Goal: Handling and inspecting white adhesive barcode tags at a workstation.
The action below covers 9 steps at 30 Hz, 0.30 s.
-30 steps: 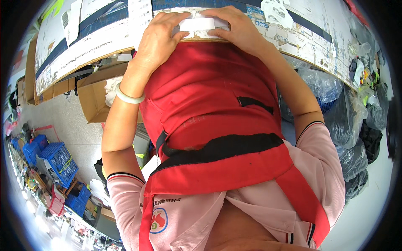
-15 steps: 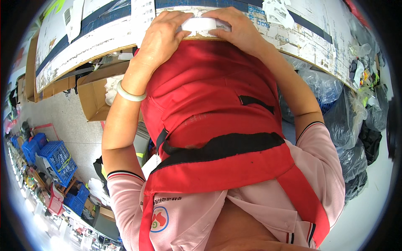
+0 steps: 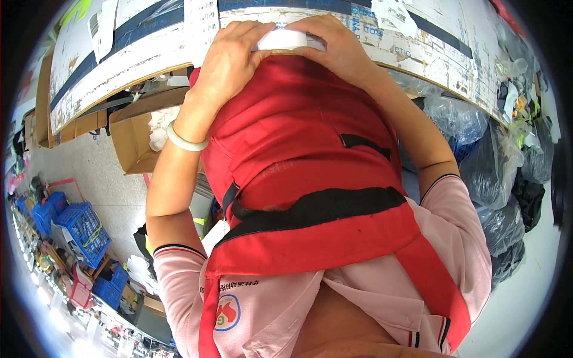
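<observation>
At the near edge of the worktable, a small white band-like piece lies between my two hands. Its kind is hard to make out; a greyish end shows at its right. My left hand is closed with curled fingers on its left end. Thumb and fingers of my right hand close round the right end. Both hands rest at the table edge, close against my red apron. My fingers partly cover the piece.
A white printed sheet lies left of my hands, and torn labels lie to the right. Below the table's left side stands an open cardboard box. Clear plastic bags crowd the right; blue crates stand farther left.
The white piece has tilted slightly and sits a little lower in view. My hands have shifted slightly with it, and my right fingers have moved a bit to the left.
</observation>
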### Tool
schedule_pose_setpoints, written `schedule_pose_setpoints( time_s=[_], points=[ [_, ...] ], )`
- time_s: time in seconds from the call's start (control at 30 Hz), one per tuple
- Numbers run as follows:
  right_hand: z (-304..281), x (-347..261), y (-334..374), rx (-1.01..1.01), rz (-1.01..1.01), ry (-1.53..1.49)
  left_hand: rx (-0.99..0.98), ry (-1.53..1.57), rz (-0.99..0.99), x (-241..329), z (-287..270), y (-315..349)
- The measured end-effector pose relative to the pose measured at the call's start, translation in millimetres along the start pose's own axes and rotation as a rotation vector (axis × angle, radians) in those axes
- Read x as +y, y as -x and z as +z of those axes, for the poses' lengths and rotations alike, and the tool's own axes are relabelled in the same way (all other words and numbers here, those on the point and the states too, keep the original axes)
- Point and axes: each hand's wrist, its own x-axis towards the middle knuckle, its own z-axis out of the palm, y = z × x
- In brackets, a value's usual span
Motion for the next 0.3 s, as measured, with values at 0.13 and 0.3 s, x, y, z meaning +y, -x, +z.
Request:
schedule_pose_setpoints(
  time_s=[0.13,0.3],
  points=[
    [1.5,1.5,0.9,0.003,0.005,0.006,0.035,0.005,0.001,1.2,0.2,3.1],
    [1.0,-3.5,-0.3,0.019,0.019,-0.001,0.103,-0.02,0.006,5.5,0.3,9.8]
  ],
)
